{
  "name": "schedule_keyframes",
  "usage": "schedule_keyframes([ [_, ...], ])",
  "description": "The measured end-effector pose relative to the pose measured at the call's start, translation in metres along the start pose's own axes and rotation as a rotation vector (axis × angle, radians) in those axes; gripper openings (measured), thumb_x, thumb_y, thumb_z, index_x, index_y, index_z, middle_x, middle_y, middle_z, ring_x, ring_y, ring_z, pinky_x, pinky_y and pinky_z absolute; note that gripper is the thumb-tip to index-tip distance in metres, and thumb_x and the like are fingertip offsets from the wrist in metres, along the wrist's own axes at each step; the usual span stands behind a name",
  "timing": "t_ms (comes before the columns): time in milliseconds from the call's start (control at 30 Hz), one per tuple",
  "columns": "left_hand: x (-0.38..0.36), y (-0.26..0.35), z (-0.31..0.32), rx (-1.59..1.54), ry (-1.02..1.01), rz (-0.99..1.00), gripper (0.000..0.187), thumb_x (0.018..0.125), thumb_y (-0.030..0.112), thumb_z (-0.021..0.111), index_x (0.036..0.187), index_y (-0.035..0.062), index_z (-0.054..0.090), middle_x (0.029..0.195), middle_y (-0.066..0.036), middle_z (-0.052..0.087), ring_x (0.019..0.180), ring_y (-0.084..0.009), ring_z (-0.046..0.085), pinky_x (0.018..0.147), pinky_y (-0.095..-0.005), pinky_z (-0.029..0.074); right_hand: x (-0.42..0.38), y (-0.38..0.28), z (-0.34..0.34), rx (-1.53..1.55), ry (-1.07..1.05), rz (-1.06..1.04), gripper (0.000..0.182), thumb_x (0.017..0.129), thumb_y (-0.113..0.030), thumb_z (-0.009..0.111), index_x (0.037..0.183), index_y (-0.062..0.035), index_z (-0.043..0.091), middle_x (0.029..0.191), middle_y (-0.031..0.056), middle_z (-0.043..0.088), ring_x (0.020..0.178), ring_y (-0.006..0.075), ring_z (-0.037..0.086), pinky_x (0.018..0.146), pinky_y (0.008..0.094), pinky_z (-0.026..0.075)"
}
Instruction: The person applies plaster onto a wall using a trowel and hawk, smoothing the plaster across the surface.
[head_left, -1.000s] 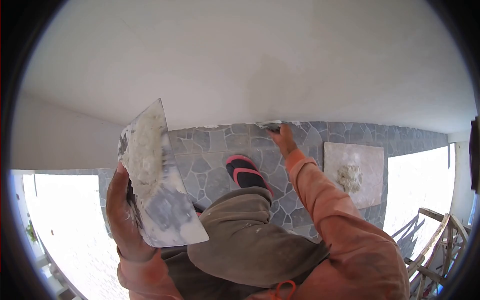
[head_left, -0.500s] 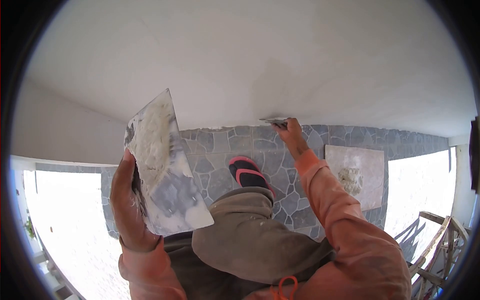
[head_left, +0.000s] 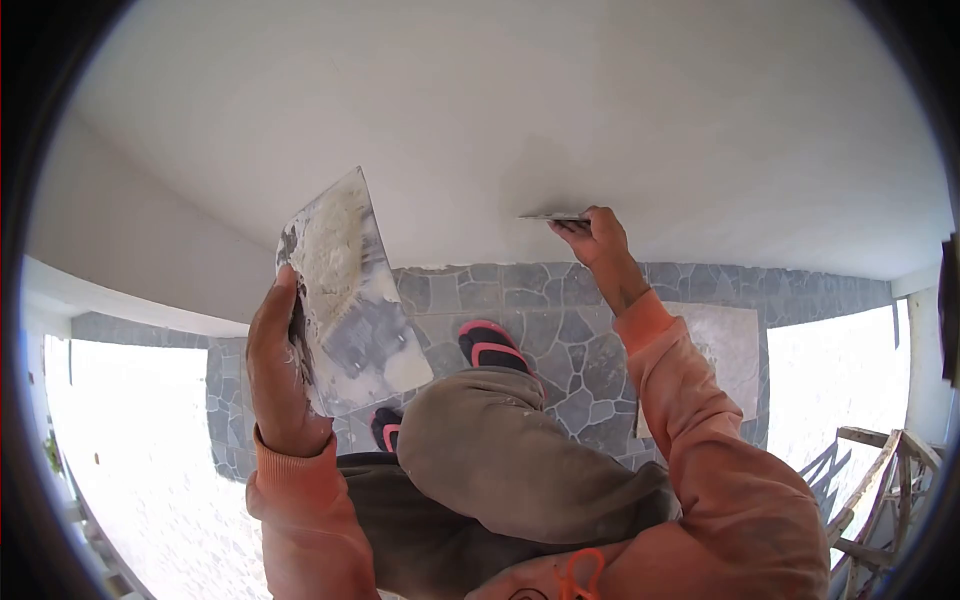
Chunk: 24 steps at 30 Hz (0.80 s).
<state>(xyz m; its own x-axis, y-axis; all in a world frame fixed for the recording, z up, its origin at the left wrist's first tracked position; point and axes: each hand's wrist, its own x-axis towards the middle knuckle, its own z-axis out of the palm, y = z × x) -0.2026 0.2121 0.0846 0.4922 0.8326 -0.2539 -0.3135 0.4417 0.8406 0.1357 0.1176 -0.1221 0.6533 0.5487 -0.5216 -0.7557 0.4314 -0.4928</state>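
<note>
Left hand [head_left: 275,375] out to the side, fingers closed on the big metal plate [head_left: 375,345], thumb at its edge, and look how it tilts! White paste [head_left: 332,250] sits heaped toward the upper end; tip that plate any steeper and the load could slide off onto the stone floor [head_left: 585,360]. Over at the wall [head_left: 430,130], the right hand [head_left: 600,240] has its fingers pinched round a thin blade [head_left: 552,216], flat and low on the surface. Uneven pressure there might dig in a corner and leave a ridge. And mind the sandal [head_left: 495,345], right under any drips!
</note>
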Motion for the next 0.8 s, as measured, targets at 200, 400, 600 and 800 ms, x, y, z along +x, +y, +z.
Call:
schedule_keyframes([
  [200, -0.001, 0.000, -0.007, -0.090, -0.112, -0.016, 0.039, 0.096, 0.024, 0.048, 0.124, -0.0029, 0.048, 0.107, -0.013, 0.063, 0.091, -0.0208, 0.066, 0.077, -0.0323, 0.057, -0.038, -0.040, 0.053, -0.038, -0.012, -0.025, 0.040, 0.084, 0.005, 0.035, 0.121, 0.0176, 0.031, 0.129, 0.0345, 0.035, 0.120, 0.0496, 0.040, 0.102, 0.0595, 0.040],
  [400, -0.002, 0.000, -0.010, -0.076, -0.140, 0.011, 0.039, 0.096, 0.024, 0.048, 0.123, -0.0034, 0.048, 0.108, -0.014, 0.062, 0.091, -0.0207, 0.066, 0.076, -0.0323, 0.057, -0.081, -0.083, 0.101, -0.040, -0.151, 0.017, 0.045, 0.084, 0.004, 0.035, 0.125, 0.0181, 0.024, 0.135, 0.0330, 0.026, 0.130, 0.0482, 0.027, 0.107, 0.0608, 0.032],
  [600, -0.002, 0.001, -0.008, -0.028, -0.089, 0.056, 0.039, 0.096, 0.025, 0.047, 0.124, -0.0030, 0.048, 0.109, -0.014, 0.062, 0.091, -0.0197, 0.066, 0.076, -0.0305, 0.056, -0.138, -0.083, 0.075, -0.052, -0.343, -0.048, 0.045, 0.081, 0.002, 0.040, 0.122, 0.0180, 0.029, 0.129, 0.0316, 0.034, 0.124, 0.0462, 0.036, 0.108, 0.0575, 0.033],
  [800, -0.004, 0.001, 0.000, 0.111, -0.018, 0.078, 0.042, 0.099, 0.027, 0.039, 0.127, -0.0041, 0.047, 0.110, -0.014, 0.061, 0.095, -0.0181, 0.064, 0.081, -0.0291, 0.054, -0.035, -0.004, -0.088, -0.088, -0.074, 0.059, 0.047, 0.080, -0.002, 0.040, 0.125, 0.0088, 0.035, 0.130, 0.0264, 0.039, 0.123, 0.0448, 0.039, 0.103, 0.0630, 0.033],
])
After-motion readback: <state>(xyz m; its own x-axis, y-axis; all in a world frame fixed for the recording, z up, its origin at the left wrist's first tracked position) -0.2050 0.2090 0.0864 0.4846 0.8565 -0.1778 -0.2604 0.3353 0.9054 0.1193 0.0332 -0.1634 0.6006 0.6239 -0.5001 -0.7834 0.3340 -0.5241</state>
